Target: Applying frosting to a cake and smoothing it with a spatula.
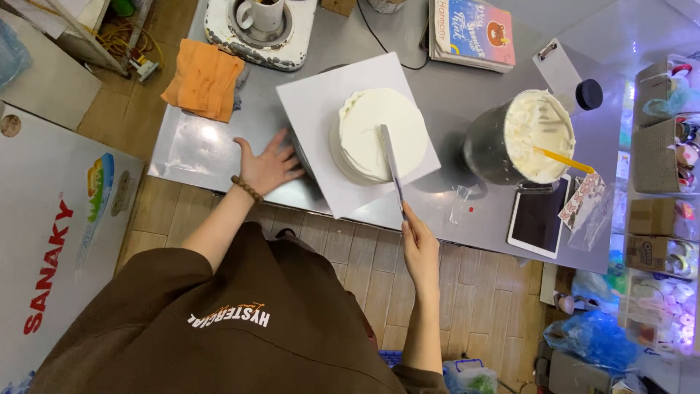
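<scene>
Where the grey metal table (219, 149) runs across the far half of the scene, a white chest appliance (51, 241) stands at the left, on the wooden floor. At the table's middle sits a white square board (321, 102) bearing a round cake (364, 135) coated in white cream. To the right of the cake stands a dark metal bowl (485, 149) filled with cream, a yellow-handled tool (565, 160) sticking out of it; nothing lies between the bowl and the cake. Near the bowl's right side lies a white tablet (538, 219) with a dark screen, a patterned packet (583, 201) just beside it. At the far edge rest a stack of books (472, 33) and a white scale (219, 25) with a mug (260, 13) on top. An orange cloth (204, 79) lies folded at the far left of the table.

The left hand (268, 166) rests with fingers spread and open, its fingertips touching the board's left edge. The right hand (419, 244), near the table's front edge, has its fingers closed around the handle of a long palette knife (391, 164), whose blade lies across the top of the cake.
</scene>
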